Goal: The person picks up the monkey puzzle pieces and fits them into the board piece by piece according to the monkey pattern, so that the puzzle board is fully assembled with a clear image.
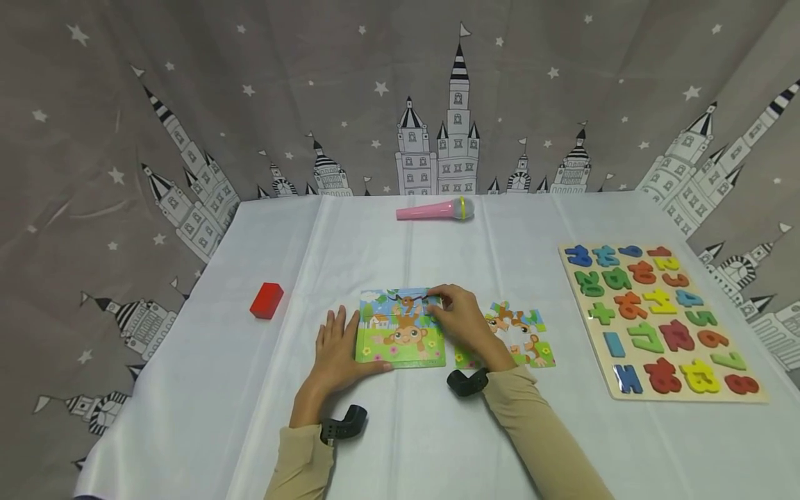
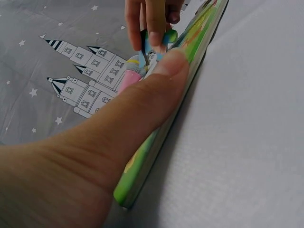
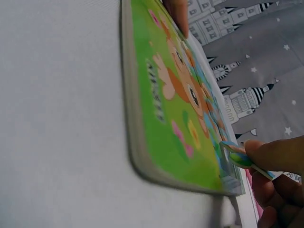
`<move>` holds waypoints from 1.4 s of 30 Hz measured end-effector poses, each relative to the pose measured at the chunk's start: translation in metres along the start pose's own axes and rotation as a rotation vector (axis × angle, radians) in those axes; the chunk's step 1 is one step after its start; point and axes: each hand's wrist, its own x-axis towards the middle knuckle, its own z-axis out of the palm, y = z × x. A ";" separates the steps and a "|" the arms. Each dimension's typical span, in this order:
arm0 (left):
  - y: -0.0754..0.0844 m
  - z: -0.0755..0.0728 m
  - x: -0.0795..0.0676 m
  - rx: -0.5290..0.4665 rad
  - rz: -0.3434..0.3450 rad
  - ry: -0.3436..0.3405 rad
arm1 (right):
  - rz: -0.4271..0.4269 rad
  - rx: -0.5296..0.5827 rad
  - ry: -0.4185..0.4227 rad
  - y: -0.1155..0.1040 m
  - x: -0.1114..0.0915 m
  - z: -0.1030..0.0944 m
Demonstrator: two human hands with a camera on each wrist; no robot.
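Observation:
A monkey jigsaw puzzle [image 1: 375,351] lies flat on the white cloth, most of its picture filled in. My left hand [image 1: 337,351] steadies it, fingers spread along its left edge and thumb laid over its near edge. Between thumb and fingers, my right hand [image 1: 465,319] pinches a puzzle piece [image 3: 241,160] with green and blue on it. That piece is tilted at the puzzle's far right corner, where a bare slot [image 3: 230,178] shows. To the right, partly covered by my right forearm, are more monkey puzzle pieces [image 1: 540,351], joined around a white gap.
A number board [image 1: 596,340] with colourful raised shapes lies at the right. At the far edge lies a pink toy microphone [image 1: 428,210], and a red block [image 1: 267,301] sits at the left. A grey castle-print curtain [image 1: 300,83] hangs behind the table.

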 end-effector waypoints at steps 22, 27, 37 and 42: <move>0.000 -0.001 0.000 -0.003 -0.002 0.000 | 0.002 -0.177 -0.003 -0.002 0.015 0.010; 0.000 -0.001 0.000 -0.005 -0.002 -0.002 | -0.004 -0.208 -0.025 0.000 0.015 0.010; 0.000 0.000 0.000 -0.006 0.004 -0.004 | -0.018 -0.268 -0.036 0.001 0.013 0.009; 0.000 0.000 -0.001 -0.004 0.002 -0.004 | -0.021 -0.286 -0.023 0.002 0.013 0.011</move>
